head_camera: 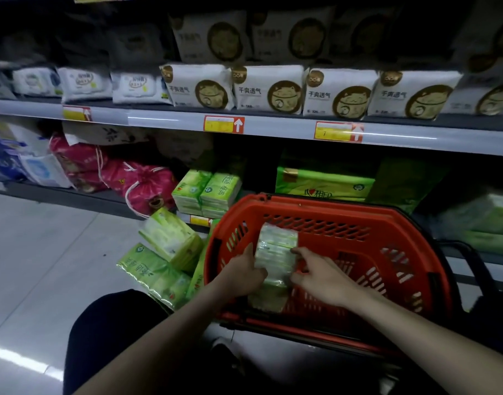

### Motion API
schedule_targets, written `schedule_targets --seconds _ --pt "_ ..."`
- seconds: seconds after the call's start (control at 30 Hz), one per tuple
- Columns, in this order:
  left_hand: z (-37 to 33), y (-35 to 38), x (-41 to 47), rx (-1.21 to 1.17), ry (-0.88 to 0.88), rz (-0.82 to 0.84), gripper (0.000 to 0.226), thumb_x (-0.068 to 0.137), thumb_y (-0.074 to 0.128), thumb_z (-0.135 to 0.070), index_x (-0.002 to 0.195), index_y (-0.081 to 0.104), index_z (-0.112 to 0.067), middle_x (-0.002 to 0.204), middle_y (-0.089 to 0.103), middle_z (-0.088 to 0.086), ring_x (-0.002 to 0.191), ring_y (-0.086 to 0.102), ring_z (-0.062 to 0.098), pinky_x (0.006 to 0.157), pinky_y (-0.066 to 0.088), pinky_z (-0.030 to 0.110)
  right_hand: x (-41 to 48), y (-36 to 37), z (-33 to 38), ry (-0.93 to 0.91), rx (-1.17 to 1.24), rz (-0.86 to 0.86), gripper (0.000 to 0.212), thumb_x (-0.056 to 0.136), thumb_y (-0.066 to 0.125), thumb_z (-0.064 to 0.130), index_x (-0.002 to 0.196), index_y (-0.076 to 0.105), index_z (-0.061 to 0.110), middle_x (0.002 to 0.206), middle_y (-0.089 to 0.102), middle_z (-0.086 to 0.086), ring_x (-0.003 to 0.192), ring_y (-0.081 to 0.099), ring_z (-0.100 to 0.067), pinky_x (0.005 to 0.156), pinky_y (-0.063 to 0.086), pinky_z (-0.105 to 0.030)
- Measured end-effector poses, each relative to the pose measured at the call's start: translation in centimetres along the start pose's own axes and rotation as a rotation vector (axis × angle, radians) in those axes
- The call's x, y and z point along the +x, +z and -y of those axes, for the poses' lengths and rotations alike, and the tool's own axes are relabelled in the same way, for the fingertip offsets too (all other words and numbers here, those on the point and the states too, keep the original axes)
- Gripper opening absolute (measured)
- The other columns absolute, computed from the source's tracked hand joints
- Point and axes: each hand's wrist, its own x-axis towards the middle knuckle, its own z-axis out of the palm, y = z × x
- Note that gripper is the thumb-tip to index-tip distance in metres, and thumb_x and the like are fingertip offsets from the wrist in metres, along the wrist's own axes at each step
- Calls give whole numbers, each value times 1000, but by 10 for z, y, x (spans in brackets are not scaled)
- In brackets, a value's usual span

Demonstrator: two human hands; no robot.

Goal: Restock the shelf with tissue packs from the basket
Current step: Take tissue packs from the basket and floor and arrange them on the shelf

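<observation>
A red plastic basket (387, 223) stands on the floor in front of the bottom shelf (107, 199). Inside it lies a green-and-white tissue pack (276, 246), tilted on its side. My left hand (244, 273) grips the pack's left edge and my right hand (320, 273) pinches its right side. Another pale pack (266, 299) lies under it in the basket. Two green tissue packs (207, 192) stand on the bottom shelf just behind the basket's left corner.
Several green tissue packs (164, 252) lie on the floor left of the basket. Pink drawstring bags (142, 186) fill the bottom shelf's left part. A large green pack (324, 183) sits behind the basket. White packs (270, 89) line the shelf above. My knee (110, 332) is at lower left.
</observation>
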Motion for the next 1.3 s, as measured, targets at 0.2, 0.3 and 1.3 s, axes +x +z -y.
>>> schedule_targets --seconds 0.2,0.3,1.3 --pt "-9 3 10 -59 -103 106 55 86 52 -24 141 47 -19 130 61 5 116 58 23 98 49 36 11 7 -1 129 113 -21 79 96 68 37 161 26 23 155 51 -6 140 51 -26 103 42 -30" --pt "-14 5 10 -56 -76 112 55 86 51 -24 141 51 -19 131 62 6 114 57 23 97 49 35 16 4 -3 118 114 -66 82 96 65 38 163 22 23 164 38 -8 147 42 -29 110 39 -34" --pt "211 -180 68 -1070 -480 -479 47 103 44 -25 149 36 -18 125 42 8 111 64 44 89 55 46 208 152 250 -116 -282 56 112 89 72 44 166 -6 20 170 17 -17 153 24 -42 119 35 -54"
